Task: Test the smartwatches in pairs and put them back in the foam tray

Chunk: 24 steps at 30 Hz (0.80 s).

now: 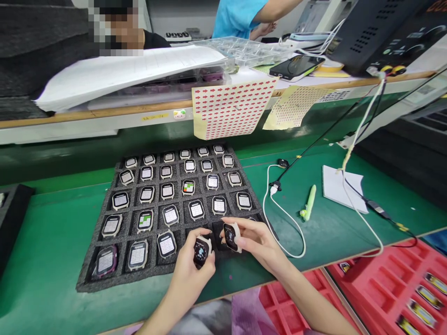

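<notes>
My left hand (195, 265) is closed on a smartwatch body (201, 251) with a dark screen showing a small blue picture. In my right hand (258, 239) is a second smartwatch body (231, 236), pale-cased, gripped between thumb and fingers with its dark screen tilted to the left. Both are held over the front right part of a black foam tray (153, 249). Rows of strapless watches with lit white screens sit in its compartments; a purple-cased watch (106, 260) lies at the front left corner. My hands hide some of the front compartments.
To the right lie a white cable (300, 232), a green pen (309, 203) and a paper pad (340, 186). Red trays (394, 274) stand below the bench's right edge. A shelf (132, 111) with papers, a phone (296, 67) and a power supply spans the back. Two people are beyond.
</notes>
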Tool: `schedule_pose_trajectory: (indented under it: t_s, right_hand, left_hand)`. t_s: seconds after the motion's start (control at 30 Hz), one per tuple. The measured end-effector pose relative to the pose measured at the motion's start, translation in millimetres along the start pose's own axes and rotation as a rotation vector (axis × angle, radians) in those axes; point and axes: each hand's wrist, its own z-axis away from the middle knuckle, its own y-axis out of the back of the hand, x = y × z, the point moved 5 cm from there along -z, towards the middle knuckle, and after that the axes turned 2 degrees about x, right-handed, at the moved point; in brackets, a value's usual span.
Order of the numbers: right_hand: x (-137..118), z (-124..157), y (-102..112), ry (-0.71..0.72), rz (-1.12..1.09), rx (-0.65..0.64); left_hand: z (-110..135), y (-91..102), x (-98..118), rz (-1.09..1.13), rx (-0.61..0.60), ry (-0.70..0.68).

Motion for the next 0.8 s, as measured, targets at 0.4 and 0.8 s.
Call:
schedule_pose_trajectory:
  t_s: [0.4, 0.8]
  right_hand:
    - [0.7, 0.1, 1.1, 0.001, -0.001, 0.002]
    - [-1.8, -0.9, -1.4, -0.010, -0.027, -0.010]
  left_hand:
    - [0.5, 2.3, -6.4, 0.102, 0.095, 0.031]
    - [0.9, -1.4, -6.8, 0.183, 0.050, 0.075]
